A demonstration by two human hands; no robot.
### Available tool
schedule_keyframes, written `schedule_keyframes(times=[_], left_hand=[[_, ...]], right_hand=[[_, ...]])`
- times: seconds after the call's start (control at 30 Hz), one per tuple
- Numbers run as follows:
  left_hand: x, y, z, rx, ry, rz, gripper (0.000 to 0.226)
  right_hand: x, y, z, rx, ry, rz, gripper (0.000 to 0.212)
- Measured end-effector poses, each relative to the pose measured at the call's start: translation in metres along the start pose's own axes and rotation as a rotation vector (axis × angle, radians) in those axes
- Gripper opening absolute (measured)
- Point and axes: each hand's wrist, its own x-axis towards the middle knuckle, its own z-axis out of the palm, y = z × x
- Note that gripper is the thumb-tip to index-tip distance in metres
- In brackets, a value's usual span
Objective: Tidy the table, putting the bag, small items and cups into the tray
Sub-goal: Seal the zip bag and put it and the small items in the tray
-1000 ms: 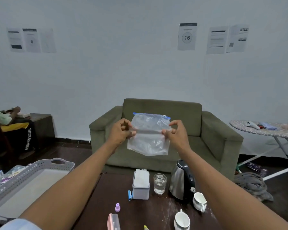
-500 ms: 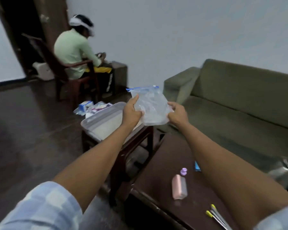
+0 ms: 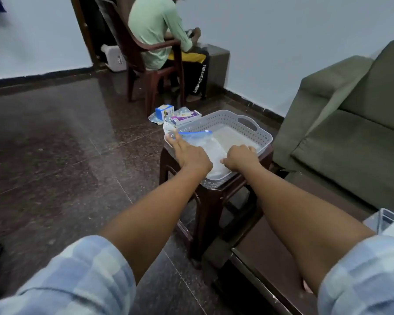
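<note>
1. One clear plastic bag [image 3: 205, 145] with a blue zip strip lies flat inside the one grey perforated tray [image 3: 231, 119], along the tray's left side, its zip end toward the far-left corner.
2. Two bare hands reach into the tray. The left hand [image 3: 189, 154] rests palm-down on the bag near the tray's left edge, its fingers [image 3: 176, 137] stretched forward and slightly spread over the zip end.
3. The right hand [image 3: 241, 156] is at the tray's near edge, knuckles up and fingers curled under; its thumb side touches the bag's near-right corner, but whether it pinches the plastic cannot be told.
4. The tray sits on one dark brown stool [image 3: 214, 196] and covers the whole seat; one handle slot shows in its far wall.
5. Two small boxes lie on the floor just beyond the tray's far-left corner: one blue-and-white [image 3: 165, 110], one white with purple print [image 3: 185, 117].
6. One green sofa [image 3: 350, 123] stands to the right of the stool.
7. One other person [image 3: 159, 30] sits on one dark chair by the far wall, back to the camera.
</note>
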Motion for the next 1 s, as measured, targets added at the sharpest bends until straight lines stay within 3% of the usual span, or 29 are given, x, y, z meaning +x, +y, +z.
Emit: schedule_keyframes(times=[0.17, 0.27, 0.33, 0.47, 0.53, 0.6, 0.73, 0.87, 1.0], left_hand=[[-0.005, 0.01, -0.012, 0.059, -0.037, 0.054, 0.037], [-0.012, 0.017, -0.019, 0.065, 0.086, 0.096, 0.029], [-0.019, 0.035, -0.023, 0.0, 0.211, 0.233, 0.026], [-0.063, 0.104, -0.027, -0.236, 0.347, 0.669, 0.041], [-0.098, 0.142, -0.018, -0.341, 0.255, 0.853, 0.046], [-0.133, 0.179, -0.001, -0.34, 0.052, 0.948, 0.061], [-0.182, 0.227, 0.037, -0.258, -0.263, 0.946, 0.08], [-0.213, 0.238, 0.065, -0.048, -0.429, 0.947, 0.091], [-0.222, 0.236, 0.085, 0.045, -0.449, 0.858, 0.112]], right_hand=[[-0.01, 0.005, -0.023, 0.116, 0.02, -0.088, 0.059], [-0.039, 0.035, -0.048, 0.281, 0.224, -0.169, 0.053], [-0.065, 0.075, -0.064, 0.287, 0.345, -0.163, 0.046], [-0.133, 0.178, -0.081, 0.265, 0.481, -0.018, 0.037], [-0.173, 0.222, -0.077, 0.276, 0.544, 0.101, 0.034], [-0.214, 0.258, -0.067, 0.272, 0.569, 0.208, 0.03], [-0.289, 0.297, -0.03, 0.29, 0.543, 0.384, 0.027], [-0.35, 0.307, 0.024, 0.33, 0.268, 0.483, 0.033], [-0.384, 0.298, 0.077, 0.348, -0.011, 0.516, 0.063]])
